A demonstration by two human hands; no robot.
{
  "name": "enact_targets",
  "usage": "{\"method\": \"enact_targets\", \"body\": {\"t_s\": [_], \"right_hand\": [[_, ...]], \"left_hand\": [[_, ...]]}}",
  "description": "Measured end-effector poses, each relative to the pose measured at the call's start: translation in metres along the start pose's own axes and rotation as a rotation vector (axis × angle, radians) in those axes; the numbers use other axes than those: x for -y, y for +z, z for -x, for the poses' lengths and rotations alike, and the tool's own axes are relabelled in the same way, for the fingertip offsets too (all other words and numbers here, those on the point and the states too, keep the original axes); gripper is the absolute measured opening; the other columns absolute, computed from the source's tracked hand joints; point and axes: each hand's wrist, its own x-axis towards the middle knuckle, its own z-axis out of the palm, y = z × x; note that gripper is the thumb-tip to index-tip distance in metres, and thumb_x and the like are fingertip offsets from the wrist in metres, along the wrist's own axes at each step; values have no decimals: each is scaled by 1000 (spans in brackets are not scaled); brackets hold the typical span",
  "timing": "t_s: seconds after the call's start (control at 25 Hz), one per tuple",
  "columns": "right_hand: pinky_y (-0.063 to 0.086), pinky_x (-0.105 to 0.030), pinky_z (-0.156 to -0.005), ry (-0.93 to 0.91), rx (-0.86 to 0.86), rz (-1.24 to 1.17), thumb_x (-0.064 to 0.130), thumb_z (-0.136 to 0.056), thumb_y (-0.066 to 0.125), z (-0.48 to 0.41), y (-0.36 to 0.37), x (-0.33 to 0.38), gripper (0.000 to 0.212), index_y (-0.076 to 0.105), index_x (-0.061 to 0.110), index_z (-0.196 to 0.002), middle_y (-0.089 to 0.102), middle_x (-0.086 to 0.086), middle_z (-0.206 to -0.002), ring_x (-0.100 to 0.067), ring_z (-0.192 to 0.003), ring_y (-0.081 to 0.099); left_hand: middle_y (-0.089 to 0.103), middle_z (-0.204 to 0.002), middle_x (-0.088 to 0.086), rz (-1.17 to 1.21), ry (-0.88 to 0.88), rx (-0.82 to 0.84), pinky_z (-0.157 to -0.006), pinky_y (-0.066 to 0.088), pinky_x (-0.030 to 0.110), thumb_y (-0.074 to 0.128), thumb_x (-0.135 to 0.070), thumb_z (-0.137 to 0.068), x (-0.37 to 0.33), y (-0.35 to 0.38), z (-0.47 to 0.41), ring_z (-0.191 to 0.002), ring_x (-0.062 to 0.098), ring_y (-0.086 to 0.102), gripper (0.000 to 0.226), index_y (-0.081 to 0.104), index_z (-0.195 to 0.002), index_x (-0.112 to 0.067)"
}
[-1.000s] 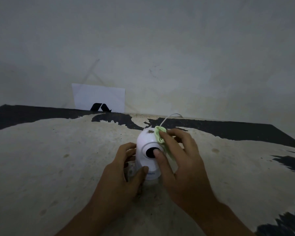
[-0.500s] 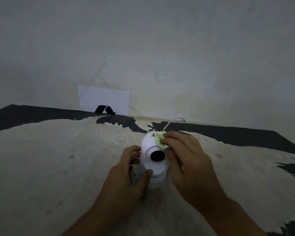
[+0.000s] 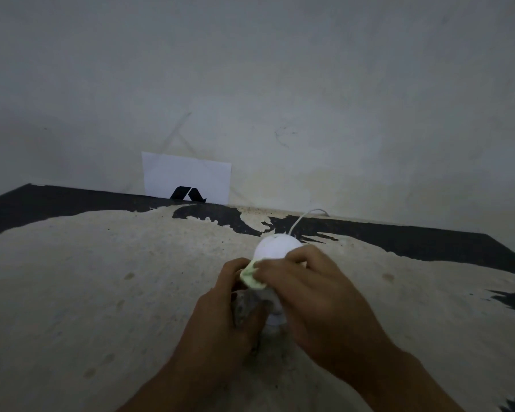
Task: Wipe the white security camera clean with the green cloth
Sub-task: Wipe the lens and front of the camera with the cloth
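Note:
The white security camera (image 3: 275, 245) stands upright on the worn table, only its rounded top showing above my hands. My right hand (image 3: 315, 295) lies across its front and presses the small green cloth (image 3: 250, 276) against the lens side, which is hidden. My left hand (image 3: 223, 316) wraps the camera's lower body from the left, thumb at the front. A thin white cable (image 3: 302, 218) runs from behind the camera toward the wall.
The table (image 3: 101, 292) has a peeling beige surface with black patches along the back and right. A white card with a black logo (image 3: 186, 179) leans against the grey wall at the table's back edge.
My right hand has slid the green cloth from the camera's upper right down across the front to its left side, covering the dark lens. The left hand keeps its grip.

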Motion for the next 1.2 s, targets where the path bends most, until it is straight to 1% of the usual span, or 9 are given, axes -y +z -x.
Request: {"method": "enact_targets", "body": {"t_s": [0.08, 0.2, 0.36, 0.64, 0.8, 0.92, 1.0, 1.12, 1.2], "right_hand": [[54, -30, -73, -10, -19, -49, 16, -84, 55, 0, -5, -1, 29, 60, 15, -112, 69, -1, -105, -16, -91, 57], [50, -18, -71, 300, -273, -158, 13, -89, 50, -1, -10, -20, 25, 62, 10, -112, 65, -8, -96, -17, -82, 59], [40, -10, -77, 478, -206, -121, 23, -90, 45, -1, 3, -27, 32, 61, 14, -115, 68, -9, -98, -16, -85, 58], [51, -32, -74, 21, 0, -5, 22, -79, 54, -19, -4, 5, 27, 59, 20, -106, 71, 1, -97, -17, -91, 53], [54, -30, -76, 482, -237, -159, 15, -91, 49, -15, -11, -25, 24, 62, 19, -110, 66, -3, -98, -14, -85, 59], [51, -13, -77, 597, -167, -194, 12, -92, 51, -11, -7, -32, 21, 64, 19, -108, 68, 5, -95, 3, -78, 57], [42, -7, -86, 591, -93, -243, 20, -94, 46, -13, 1, -22, 27, 60, 17, -117, 68, 0, -106, -2, -88, 59], [44, -34, -95, 403, -23, -130, 24, -83, 43, -20, 4, -4, 41, 59, 10, -118, 68, -10, -115, -24, -106, 62], [42, -35, -99, 197, 43, -17, 23, -78, 42, -22, 2, 1, 41, 61, 16, -113, 69, -3, -115, -17, -114, 56]], "left_hand": [[55, -106, -28, 4, 7, -3, -72, 41, -4, 66, -27, -79, 1, -1, 0, -94, -19, 52, 51, 37, -118, -41], [46, -107, -36, -26, 6, 6, -70, 37, -7, 64, -36, -79, -1, -2, 0, -92, -23, 44, 53, 34, -123, -39], [44, -105, -37, -46, 2, 0, -70, 36, -7, 64, -37, -78, -1, -2, 1, -92, -22, 42, 53, 34, -122, -40], [43, -91, -33, -47, -58, -57, -59, 35, -6, 67, -29, -79, -6, 0, 1, -83, -12, 47, 53, 27, -107, -48], [54, -116, -23, -5, -21, 1, -85, 43, 8, 66, -32, -79, -3, -3, 1, -103, -5, 52, 52, 36, -121, -39], [53, -122, -17, 2, -19, -9, -95, 42, 21, 65, -32, -79, -5, -3, 1, -112, 3, 50, 54, 36, -125, -34], [53, -118, -22, 3, -8, -10, -90, 42, 13, 65, -34, -78, -4, -2, 1, -106, -3, 50, 53, 36, -122, -37], [51, -101, -38, 13, -36, 18, -69, 39, -5, 66, -36, -75, -3, -2, 0, -90, -24, 49, 52, 34, -115, -46], [55, -89, -46, 9, -40, 14, -64, 37, -7, 67, -36, -74, -2, -1, -1, -83, -30, 47, 51, 34, -110, -49]]}}
